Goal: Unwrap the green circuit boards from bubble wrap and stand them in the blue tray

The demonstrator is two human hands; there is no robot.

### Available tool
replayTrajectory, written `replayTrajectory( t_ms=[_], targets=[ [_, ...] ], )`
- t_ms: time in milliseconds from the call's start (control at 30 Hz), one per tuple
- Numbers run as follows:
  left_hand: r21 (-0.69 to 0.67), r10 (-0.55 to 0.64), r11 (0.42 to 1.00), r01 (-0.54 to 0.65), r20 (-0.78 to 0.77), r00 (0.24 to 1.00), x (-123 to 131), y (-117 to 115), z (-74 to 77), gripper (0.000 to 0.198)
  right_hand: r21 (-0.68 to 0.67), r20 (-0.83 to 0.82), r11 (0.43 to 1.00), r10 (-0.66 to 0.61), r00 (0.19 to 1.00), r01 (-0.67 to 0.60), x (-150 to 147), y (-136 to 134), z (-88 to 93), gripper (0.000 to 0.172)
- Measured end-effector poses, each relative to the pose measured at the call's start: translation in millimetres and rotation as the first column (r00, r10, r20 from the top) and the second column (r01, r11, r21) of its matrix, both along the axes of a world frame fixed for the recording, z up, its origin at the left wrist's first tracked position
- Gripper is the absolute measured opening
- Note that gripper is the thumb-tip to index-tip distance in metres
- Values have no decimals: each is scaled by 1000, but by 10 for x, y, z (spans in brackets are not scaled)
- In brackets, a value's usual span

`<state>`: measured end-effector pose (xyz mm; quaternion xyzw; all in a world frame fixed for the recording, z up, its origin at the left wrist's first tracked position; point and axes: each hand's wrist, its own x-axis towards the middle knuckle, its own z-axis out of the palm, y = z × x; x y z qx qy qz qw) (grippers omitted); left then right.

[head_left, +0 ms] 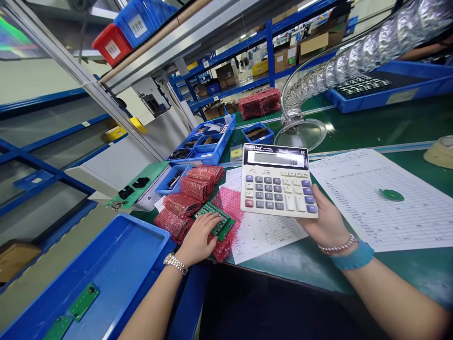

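My right hand [327,219] grips a white desktop calculator [279,184] by its lower right corner. The calculator is tilted up toward me, with digits on its display. On the left, my left hand [198,238] lies with outstretched fingers across green circuit boards [223,225]; its thumb is apart from the fingers. These boards rest on pink bubble wrap [231,203] at the table's near edge. Several rolled red bubble-wrap bundles [182,205] lie just beyond that hand. Printed sheets [265,236] are spread under and behind the calculator.
A large blue tray [141,231] with green boards [84,302] stands at lower left. A silver duct [339,71] ends in a clear hood [300,134]. Blue bins [215,146] line the back. A green round object [391,195] lies on a printed sheet [375,217] at right, near a tape roll [440,151].
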<state>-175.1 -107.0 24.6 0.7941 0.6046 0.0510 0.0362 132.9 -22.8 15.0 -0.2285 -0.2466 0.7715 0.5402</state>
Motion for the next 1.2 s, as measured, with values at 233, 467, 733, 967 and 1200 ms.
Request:
replayTrajectory(
  t_ms=[233,467,733,967,1200],
  targets=[
    [-84,-94,994,71,-310,946,109,81,-19,74,20,0,1000,-2,1000,2,8,-6,-16,43],
    [-136,-103,987,83,-154,983,92,234,7,65,-16,4,1000,20,1000,-20,-4,-23,-14,42],
    [30,72,997,-73,29,997,-157,254,167,55,-71,-29,997,12,1000,-14,-11,-24,27,38],
    [137,155,973,-183,197,968,-235,244,85,29,-33,27,999,6,1000,-5,-21,-16,-16,40],
    [190,191,936,-297,436,879,-190,214,130,31,-32,81,999,4,997,-1,-12,-3,-23,42]
  ],
)
